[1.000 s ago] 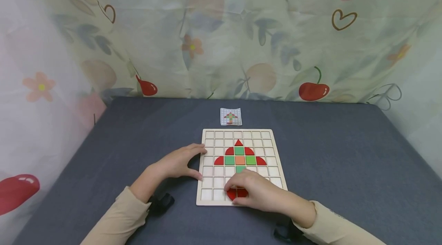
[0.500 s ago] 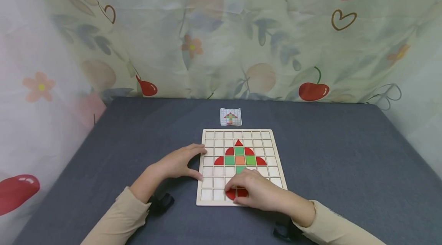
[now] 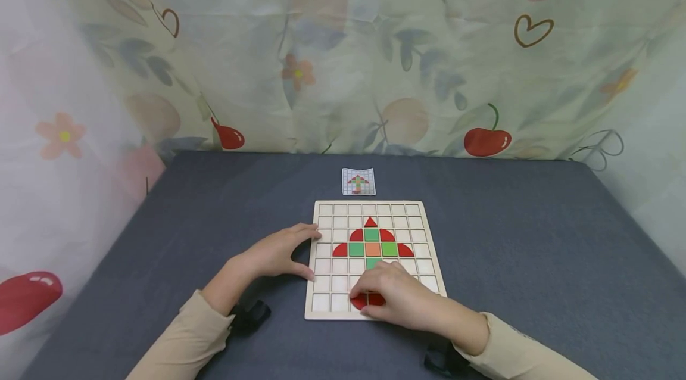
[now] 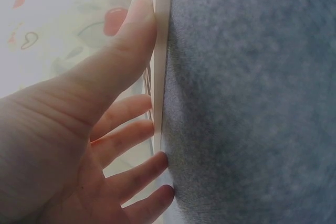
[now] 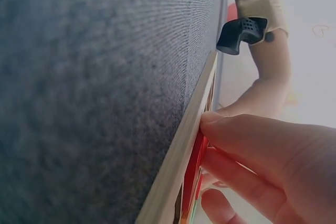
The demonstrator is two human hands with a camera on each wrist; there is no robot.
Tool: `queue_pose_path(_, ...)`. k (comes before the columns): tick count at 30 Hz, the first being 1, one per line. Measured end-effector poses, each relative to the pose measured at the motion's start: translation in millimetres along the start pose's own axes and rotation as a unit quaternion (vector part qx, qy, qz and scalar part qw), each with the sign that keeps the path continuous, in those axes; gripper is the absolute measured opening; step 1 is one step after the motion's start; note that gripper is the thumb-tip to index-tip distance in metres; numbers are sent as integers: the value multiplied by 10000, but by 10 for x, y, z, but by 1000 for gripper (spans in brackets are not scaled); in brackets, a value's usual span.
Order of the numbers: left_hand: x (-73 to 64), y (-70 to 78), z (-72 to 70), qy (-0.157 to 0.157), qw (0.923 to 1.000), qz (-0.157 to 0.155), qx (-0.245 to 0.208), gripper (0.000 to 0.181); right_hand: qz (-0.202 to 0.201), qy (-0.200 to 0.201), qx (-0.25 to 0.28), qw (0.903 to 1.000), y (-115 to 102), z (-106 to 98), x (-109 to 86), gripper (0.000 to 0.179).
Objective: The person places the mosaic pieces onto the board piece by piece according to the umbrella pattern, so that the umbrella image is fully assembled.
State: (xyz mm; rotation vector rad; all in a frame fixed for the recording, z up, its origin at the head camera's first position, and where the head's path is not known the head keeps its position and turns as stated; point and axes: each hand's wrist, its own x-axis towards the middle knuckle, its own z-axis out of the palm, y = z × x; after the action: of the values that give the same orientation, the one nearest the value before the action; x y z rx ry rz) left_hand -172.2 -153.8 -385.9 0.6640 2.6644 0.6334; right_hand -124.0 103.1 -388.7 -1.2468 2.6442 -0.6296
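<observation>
A wooden grid board (image 3: 327, 305) lies on the table, with red, green and orange tiles set in an arrow-like pattern. My right hand (image 3: 402, 299) is over its near rows, thumb and index finger on a red quarter-circle tile (image 3: 358, 302), which they pinch in the bottom row. Another red tile (image 3: 376, 299) beside it is partly covered by the hand. In the right wrist view the thumb (image 5: 226, 127) presses at the red tile's edge by the board's rim. My left hand (image 3: 276, 252) rests with spread fingers and thumb against the board's left edge.
A small pattern card (image 3: 358, 181) showing a similar coloured figure lies just beyond the board. Dark grey cloth (image 3: 509, 237) covers the table. A printed curtain (image 3: 343, 58) hangs behind its far edge. Both wrists wear black camera mounts.
The right thumb and index finger have shifted very slightly, and the red quarter-circle tile has moved a little left beneath them. The left hand and the board have stayed in place.
</observation>
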Motion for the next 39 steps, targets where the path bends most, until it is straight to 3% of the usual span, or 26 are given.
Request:
queue_pose_path(8, -5, -12, -1, -16, 10000, 8, -21, 78, -90, 177, -312, 9993, -23, 11, -25, 16)
queue_pose_path(31, 8, -16, 0, -43, 10000, -22, 9, 78, -73, 317, -478, 9983, -57, 7, -46, 16)
queue_pose_path(35, 8, -15, -2, -41, 10000, -5, 14, 77, -134, 448, -392, 9981, -19, -59, -58, 15)
queue_pose_path(39, 1, -21, -7, -57, 10000, 29, 32, 77, -75, 751, -44, 9971, 70, -247, -95, 16)
